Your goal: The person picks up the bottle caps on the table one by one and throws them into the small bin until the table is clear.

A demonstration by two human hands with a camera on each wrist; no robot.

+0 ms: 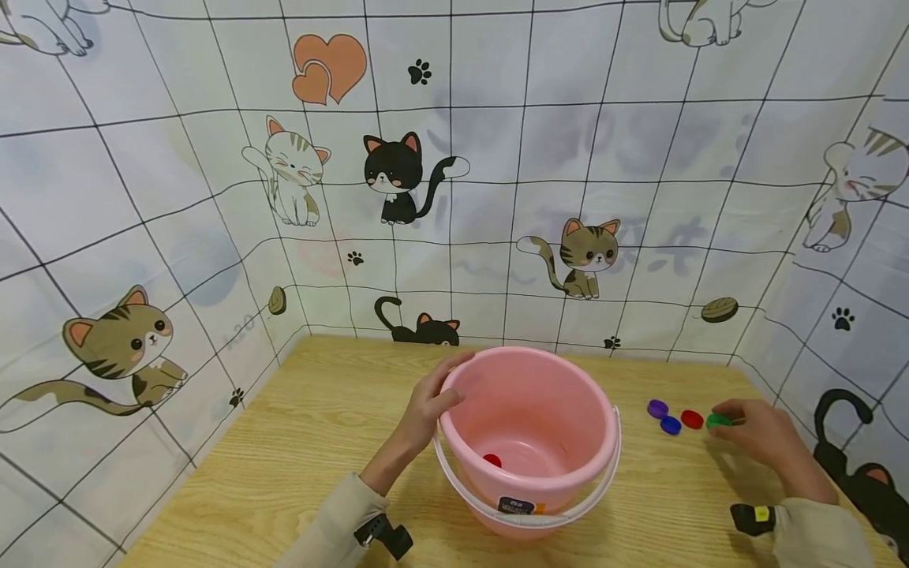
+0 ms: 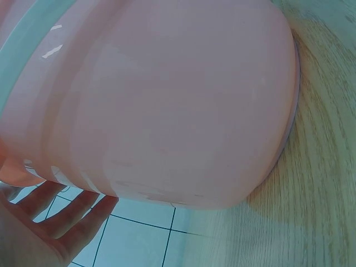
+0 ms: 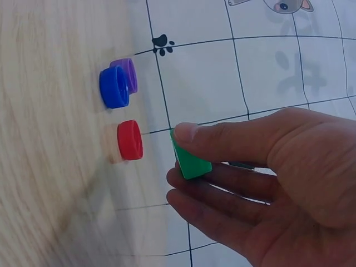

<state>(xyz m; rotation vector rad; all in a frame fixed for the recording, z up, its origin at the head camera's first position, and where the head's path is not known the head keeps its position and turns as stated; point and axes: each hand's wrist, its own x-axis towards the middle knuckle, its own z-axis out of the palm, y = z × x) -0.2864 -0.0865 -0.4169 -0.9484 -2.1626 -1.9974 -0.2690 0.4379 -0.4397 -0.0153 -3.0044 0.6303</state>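
Observation:
A pink bucket (image 1: 533,386) stands on the wooden table, its pale handle (image 1: 592,498) hanging down at the front. My left hand (image 1: 426,406) grips its left rim, thumb over the edge; in the left wrist view the fingers (image 2: 83,225) lie along the outside. A red cap (image 1: 492,460) lies inside on the bottom. Over at the right, my right hand (image 1: 765,435) pinches a green cap (image 3: 192,159) between thumb and fingers, held above the tabletop. Just left of it sit another red cap (image 3: 129,140), a blue cap (image 3: 113,87) and a purple cap (image 3: 131,75).
The light wood table (image 1: 319,402) reaches back to a white cloth wall (image 1: 483,268) printed with grid lines and cartoon cats. Cloth also closes in the left and right sides. Dark camera mounts (image 1: 753,519) are worn on both wrists.

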